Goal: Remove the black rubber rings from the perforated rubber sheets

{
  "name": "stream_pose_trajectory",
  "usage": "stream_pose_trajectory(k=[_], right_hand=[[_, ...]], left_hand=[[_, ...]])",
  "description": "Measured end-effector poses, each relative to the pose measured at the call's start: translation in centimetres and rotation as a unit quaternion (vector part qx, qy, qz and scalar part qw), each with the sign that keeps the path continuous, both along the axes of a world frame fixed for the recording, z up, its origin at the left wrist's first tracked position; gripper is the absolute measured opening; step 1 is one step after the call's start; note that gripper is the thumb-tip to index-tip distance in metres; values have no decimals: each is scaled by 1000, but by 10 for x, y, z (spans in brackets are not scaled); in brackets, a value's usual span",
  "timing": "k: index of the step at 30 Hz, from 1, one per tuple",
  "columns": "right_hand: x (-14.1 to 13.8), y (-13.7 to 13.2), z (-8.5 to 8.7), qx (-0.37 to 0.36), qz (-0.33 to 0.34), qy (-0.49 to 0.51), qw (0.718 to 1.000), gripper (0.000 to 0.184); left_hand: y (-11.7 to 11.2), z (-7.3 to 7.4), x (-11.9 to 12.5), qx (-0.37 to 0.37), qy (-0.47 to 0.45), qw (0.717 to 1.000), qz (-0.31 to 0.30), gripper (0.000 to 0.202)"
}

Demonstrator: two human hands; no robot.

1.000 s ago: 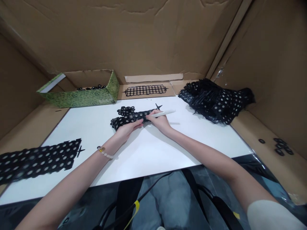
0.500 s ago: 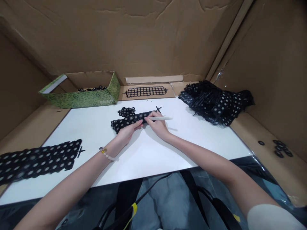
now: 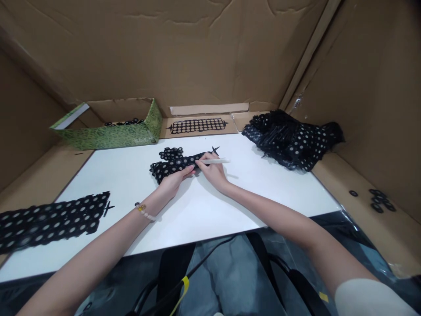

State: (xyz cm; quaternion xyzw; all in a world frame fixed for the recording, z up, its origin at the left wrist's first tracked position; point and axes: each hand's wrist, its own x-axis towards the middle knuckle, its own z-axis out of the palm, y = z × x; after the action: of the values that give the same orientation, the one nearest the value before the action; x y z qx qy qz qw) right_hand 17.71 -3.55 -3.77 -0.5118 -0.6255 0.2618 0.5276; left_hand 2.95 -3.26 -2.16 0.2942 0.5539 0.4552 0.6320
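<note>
Brown cardboard walls [image 3: 158, 57], creased and dull, enclose my smooth white table [image 3: 283, 188]. At right slumps a crumpled black heap [image 3: 292, 138], pleated and dotted with pale circles; a swing of my right arm could scatter it. The open, green-speckled box [image 3: 108, 139] at far left has black rings inside. A flat dotted sheet [image 3: 52, 219] lies near my left forearm, which could drag it askew.

At center, before me, sits the bumpy, ragged-edged black strip [image 3: 164, 167]. My left hand [image 3: 173, 182] pinches its near edge, thumb close to fingers; too light a hold could let it skid on the slick surface. My right hand [image 3: 210, 169] grips a slim white pen [image 3: 217, 161], tilted low. Pressed too hard, it could tear the strip or slip toward my left thumb. Smallest are the rings: a bunch [image 3: 171, 153] at the strip's far edge, easily knocked, and loose rings [image 3: 381, 200] on cardboard at right.
</note>
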Motion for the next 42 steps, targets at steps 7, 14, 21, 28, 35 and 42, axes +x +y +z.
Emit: stream_pose_trajectory(k=[7,14,21,28,35,42], right_hand=[[0,2,5,-9,-12,22,1000,25],[38,26,24,-93,57,103,989,23],[40,16,43,53,-7,146,988,20],[17,10,12,-61,85,101,989,18],[16,9,10,-71,75,110,989,16],[8,1,12,-40,49,36,997,17]], left_hand=[[1,5,-1,9,-23,1000,17,9],[3,13,-3,56,-69,992,87,4],[-5,11,5,46,-46,994,83,7],[-8,9,6,53,-49,997,25,8],[-7,7,6,36,-37,998,36,5],[-6,-1,3,26,-29,998,47,10]])
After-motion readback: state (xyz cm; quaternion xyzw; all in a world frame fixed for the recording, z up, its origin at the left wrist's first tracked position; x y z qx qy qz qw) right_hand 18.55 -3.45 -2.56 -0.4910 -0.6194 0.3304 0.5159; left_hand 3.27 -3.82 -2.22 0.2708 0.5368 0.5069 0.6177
